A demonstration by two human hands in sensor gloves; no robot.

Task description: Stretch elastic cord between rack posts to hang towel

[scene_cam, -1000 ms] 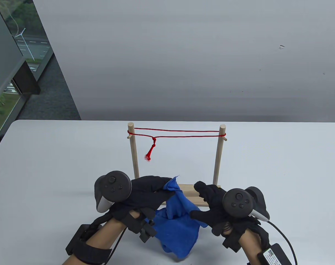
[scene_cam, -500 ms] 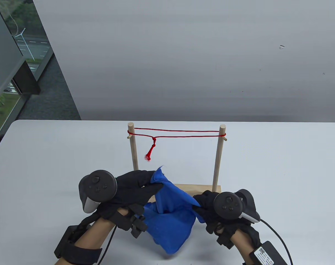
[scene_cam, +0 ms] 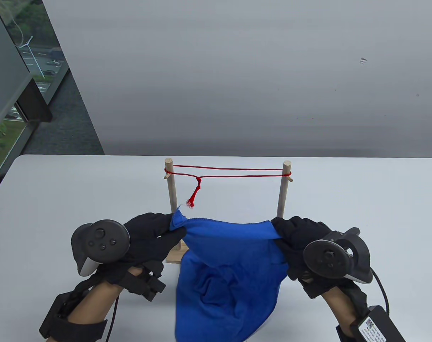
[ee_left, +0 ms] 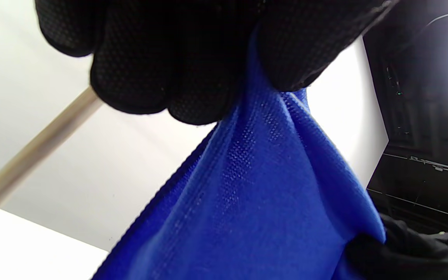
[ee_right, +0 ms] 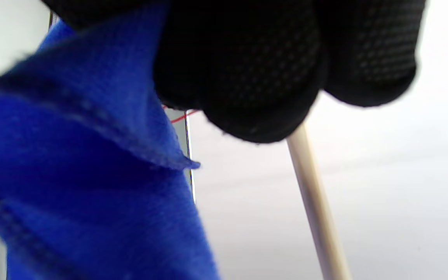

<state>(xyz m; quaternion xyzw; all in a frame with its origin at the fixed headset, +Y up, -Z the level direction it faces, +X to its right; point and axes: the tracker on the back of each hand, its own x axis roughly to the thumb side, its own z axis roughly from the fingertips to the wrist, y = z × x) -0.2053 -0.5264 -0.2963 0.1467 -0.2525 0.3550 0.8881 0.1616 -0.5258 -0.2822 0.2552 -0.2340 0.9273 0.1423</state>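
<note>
A wooden rack stands mid-table with a left post (scene_cam: 171,192) and a right post (scene_cam: 283,188). A red elastic cord (scene_cam: 233,172) runs doubled between the post tops, with a knotted tail (scene_cam: 194,196) hanging near the left post. A blue towel (scene_cam: 230,263) is spread between my hands in front of the rack, below the cord. My left hand (scene_cam: 166,229) pinches its left corner; the towel (ee_left: 255,202) fills the left wrist view. My right hand (scene_cam: 285,229) grips its right corner, and the towel shows in the right wrist view (ee_right: 84,163).
The rack's wooden base (scene_cam: 173,256) is partly hidden behind the towel. The white table (scene_cam: 362,206) extends to both sides. A grey wall rises behind it and a window is at far left.
Both hands have moved apart and up, spreading the bunched towel into a taut top edge. The right hand has gone from beside the towel to gripping its right corner.
</note>
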